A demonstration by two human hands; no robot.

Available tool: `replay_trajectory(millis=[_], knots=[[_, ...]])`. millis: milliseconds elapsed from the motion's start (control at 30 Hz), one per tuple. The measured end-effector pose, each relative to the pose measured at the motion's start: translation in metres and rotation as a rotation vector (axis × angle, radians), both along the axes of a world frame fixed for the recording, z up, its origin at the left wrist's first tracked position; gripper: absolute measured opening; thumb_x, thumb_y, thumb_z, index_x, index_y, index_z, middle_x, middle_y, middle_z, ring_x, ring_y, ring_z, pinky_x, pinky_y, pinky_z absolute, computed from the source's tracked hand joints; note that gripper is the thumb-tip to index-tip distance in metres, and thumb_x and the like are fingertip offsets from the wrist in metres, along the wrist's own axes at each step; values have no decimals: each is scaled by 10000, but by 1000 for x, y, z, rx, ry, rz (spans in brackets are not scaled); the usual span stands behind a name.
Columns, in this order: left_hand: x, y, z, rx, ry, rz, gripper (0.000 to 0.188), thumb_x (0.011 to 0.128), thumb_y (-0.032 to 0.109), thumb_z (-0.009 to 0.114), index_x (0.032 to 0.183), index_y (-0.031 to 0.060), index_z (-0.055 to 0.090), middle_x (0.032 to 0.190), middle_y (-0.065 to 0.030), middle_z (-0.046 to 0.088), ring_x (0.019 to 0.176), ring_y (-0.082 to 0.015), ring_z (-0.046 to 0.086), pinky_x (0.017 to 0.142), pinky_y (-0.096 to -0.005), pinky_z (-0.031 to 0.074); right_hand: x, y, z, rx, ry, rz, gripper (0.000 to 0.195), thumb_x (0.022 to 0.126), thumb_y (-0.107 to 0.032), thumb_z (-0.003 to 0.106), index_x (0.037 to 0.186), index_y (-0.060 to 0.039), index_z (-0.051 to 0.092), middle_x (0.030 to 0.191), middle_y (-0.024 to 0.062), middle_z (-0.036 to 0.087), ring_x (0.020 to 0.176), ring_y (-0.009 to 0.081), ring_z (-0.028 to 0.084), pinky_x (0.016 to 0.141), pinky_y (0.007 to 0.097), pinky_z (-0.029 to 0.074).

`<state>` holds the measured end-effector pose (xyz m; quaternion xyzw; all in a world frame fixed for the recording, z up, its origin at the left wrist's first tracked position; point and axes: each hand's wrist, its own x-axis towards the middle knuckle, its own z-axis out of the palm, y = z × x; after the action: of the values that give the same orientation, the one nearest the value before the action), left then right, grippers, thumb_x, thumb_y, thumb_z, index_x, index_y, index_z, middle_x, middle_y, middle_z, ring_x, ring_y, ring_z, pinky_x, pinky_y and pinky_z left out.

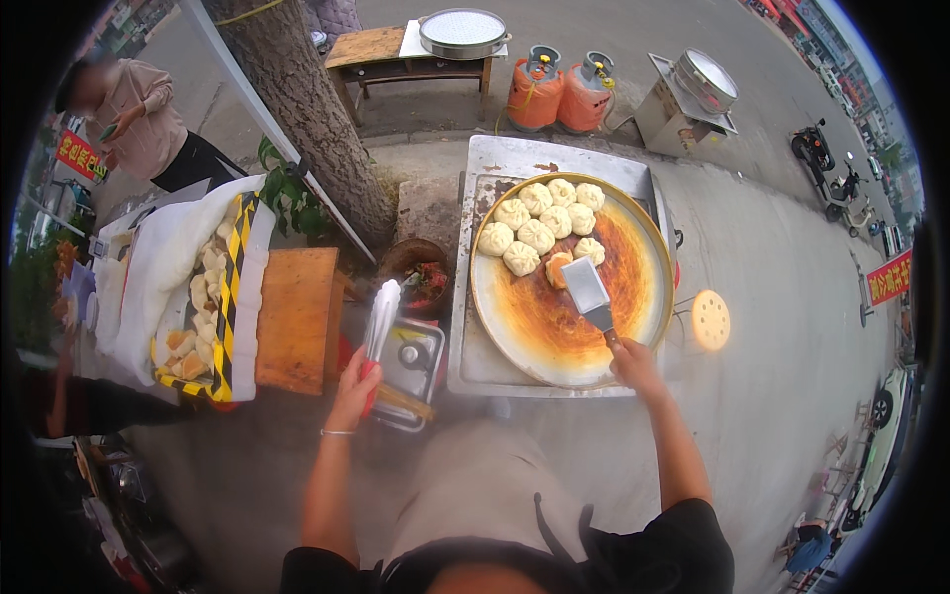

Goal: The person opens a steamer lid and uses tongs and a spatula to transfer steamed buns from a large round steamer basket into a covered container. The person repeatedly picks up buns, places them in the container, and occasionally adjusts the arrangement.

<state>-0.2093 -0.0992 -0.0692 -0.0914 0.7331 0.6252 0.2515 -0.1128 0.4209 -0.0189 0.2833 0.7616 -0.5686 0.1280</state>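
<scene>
A large round griddle pan (490, 327) holds several pale pleated steamed-style buns (536, 235), grouped at its upper left. My right hand (637, 367) grips the wooden handle of a metal spatula (585, 285) over the pan. The blade is at a bun with a browned side (558, 270); whether it touches it I cannot tell. Left of the pan, my left hand (355, 387) holds metal tongs (383, 312) by their red handles, scalloped tips pointing away from me. Beneath and beside the tongs lies a metal tray (439, 349) with a round lidded item (413, 355).
At left, browned buns (188, 365) lie in a cloth-covered box with striped tape (241, 260), beside a wooden table (297, 319). A rusty bucket (390, 256) stands by the tree trunk (319, 111). Beyond the stove are gas cylinders (533, 93). A person (141, 111) stands at upper left.
</scene>
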Motion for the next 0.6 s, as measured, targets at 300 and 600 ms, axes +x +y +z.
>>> replay_trajectory(millis=[300, 600], knots=[[-11, 218, -26, -105, 124, -393, 645, 906, 373, 672, 1435, 84, 441, 1038, -127, 647, 968, -249, 637, 862, -360, 500, 7, 125, -73, 847, 116, 170, 276, 968, -249, 535, 1040, 14, 581, 846, 262, 685, 751, 415, 684, 696, 535, 518], [-14, 330, -73, -362, 16, -283, 800, 884, 449, 670, 1482, 26, 347, 1206, -265, 622, 1111, -412, 621, 925, -467, 489, -85, 150, -38, 919, -86, 614, 257, 970, -278, 556, 1086, -49, 543, 777, 258, 685, 773, 458, 679, 710, 561, 527]])
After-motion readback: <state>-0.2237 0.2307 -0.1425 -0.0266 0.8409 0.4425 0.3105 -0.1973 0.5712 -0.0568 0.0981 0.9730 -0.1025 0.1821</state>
